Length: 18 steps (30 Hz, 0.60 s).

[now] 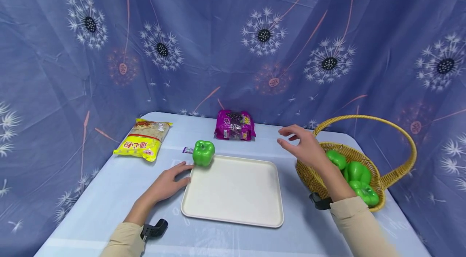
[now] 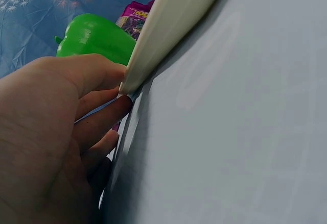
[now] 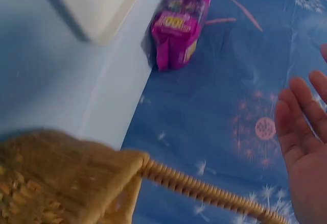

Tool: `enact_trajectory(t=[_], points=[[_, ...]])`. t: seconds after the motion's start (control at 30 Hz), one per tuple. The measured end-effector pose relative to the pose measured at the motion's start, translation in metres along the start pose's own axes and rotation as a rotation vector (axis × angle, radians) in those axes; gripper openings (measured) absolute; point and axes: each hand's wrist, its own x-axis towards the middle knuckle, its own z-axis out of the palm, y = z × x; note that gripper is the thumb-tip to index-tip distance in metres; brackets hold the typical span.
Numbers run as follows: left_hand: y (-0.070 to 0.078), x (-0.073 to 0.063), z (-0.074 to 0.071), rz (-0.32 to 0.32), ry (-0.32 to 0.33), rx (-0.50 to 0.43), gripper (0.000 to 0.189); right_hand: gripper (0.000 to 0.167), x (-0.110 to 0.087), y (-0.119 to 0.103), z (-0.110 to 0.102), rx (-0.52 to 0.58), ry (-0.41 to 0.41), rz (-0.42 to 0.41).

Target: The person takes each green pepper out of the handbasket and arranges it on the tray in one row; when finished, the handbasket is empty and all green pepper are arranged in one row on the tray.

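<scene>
My left hand [image 1: 168, 183] rests by the left side of a cream tray [image 1: 236, 192], fingertips and thumb tip right at the rim. In the left wrist view the thumb [image 2: 97, 73] meets the edge of the tray [image 2: 168, 25], fingers beside it. A green bell pepper [image 1: 204, 153] sits at the tray's far left corner, just beyond those fingertips. Nothing is held in my right hand [image 1: 306, 147], raised beside a wicker basket [image 1: 309, 176] with fingers and thumb apart. Inside the basket lie several green bell peppers [image 1: 357, 173], partly hidden by my forearm.
A yellow bag [image 1: 143, 139] lies at the table's far left. The purple package [image 1: 234, 126] stands at the back, before a blue dandelion curtain [image 1: 218, 46]. A small purple packet [image 1: 187, 150] lies beside the lone pepper. The basket's tall handle [image 1: 409, 143] arches up at right.
</scene>
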Motion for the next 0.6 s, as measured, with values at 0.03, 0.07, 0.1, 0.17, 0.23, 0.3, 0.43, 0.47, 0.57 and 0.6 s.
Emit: enact_trajectory(t=[0.03,0.07,0.1,0.17,0.23,0.3,0.43,0.47,0.57,0.6], points=[[0.0,0.0,0.0,-0.001,0.0,-0.001,0.045,0.029,-0.002,0.002,-0.003,-0.001,0.001,0.003],[0.0,0.0,0.0,0.001,0.001,0.0,0.045,0.027,-0.003,0.004,-0.005,-0.004,0.003,0.006],[0.0,0.0,0.0,-0.001,0.003,-0.001,0.045,0.026,-0.005,0.007,-0.007,-0.003,0.005,0.008],[0.001,0.0,0.0,-0.002,0.008,-0.005,0.045,0.023,-0.008,0.011,-0.012,-0.006,0.007,0.021],[0.001,-0.001,-0.001,0.006,0.01,-0.004,0.045,0.021,-0.012,0.015,-0.016,-0.019,0.014,0.023],[0.001,-0.001,-0.001,0.007,0.01,-0.002,0.045,0.018,-0.016,0.019,-0.019,-0.028,0.024,0.023],[0.0,0.0,0.0,0.006,0.007,0.004,0.045,0.012,-0.023,0.026,-0.026,-0.036,0.047,0.025],[0.0,0.0,0.0,0.004,0.007,0.002,0.045,0.011,-0.025,0.027,-0.028,-0.028,0.05,0.028],[0.0,-0.001,0.0,0.004,0.007,0.0,0.045,0.008,-0.031,0.033,-0.032,-0.015,0.067,0.027],[0.0,-0.001,0.0,0.007,0.007,-0.001,0.045,0.008,-0.034,0.035,-0.034,-0.011,0.076,0.026]])
